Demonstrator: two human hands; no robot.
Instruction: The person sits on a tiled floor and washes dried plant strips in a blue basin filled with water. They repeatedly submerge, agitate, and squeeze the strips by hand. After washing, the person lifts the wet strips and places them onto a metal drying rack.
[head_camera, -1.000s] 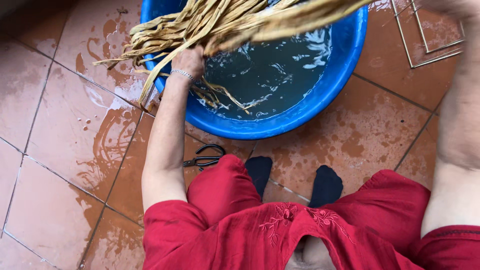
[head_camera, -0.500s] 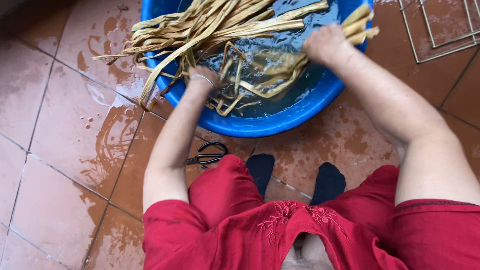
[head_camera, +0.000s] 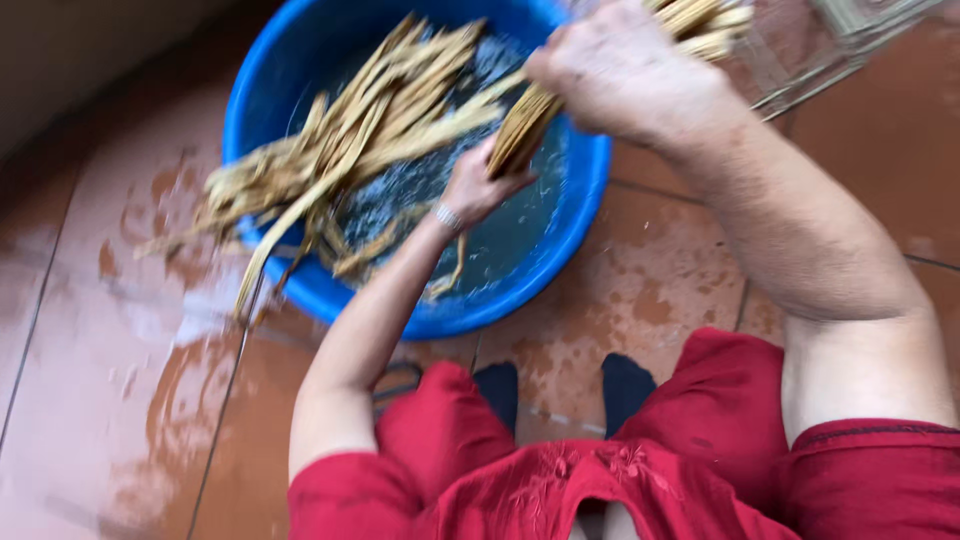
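Observation:
A blue round basin (head_camera: 560, 255) with water stands on the wet tiled floor in front of me. A long bundle of tan fibre strips (head_camera: 370, 130) lies across it, its ends hanging over the left rim. My left hand (head_camera: 475, 185) grips the bundle near the middle of the basin. My right hand (head_camera: 625, 75) is closed around the bundle's other end above the basin's far right rim. The frame is motion-blurred.
Wet terracotta floor tiles (head_camera: 130, 400) surround the basin. A wire rack (head_camera: 850, 40) lies at the top right. My red trousers (head_camera: 560, 480) and dark socks (head_camera: 625, 385) fill the bottom. Dark scissors (head_camera: 400, 378) peek out by my left knee.
The view has shifted, so the basin sits more to the left. My right hand has risen to the strips' end; both hands now hold the bundle, lifted above the water.

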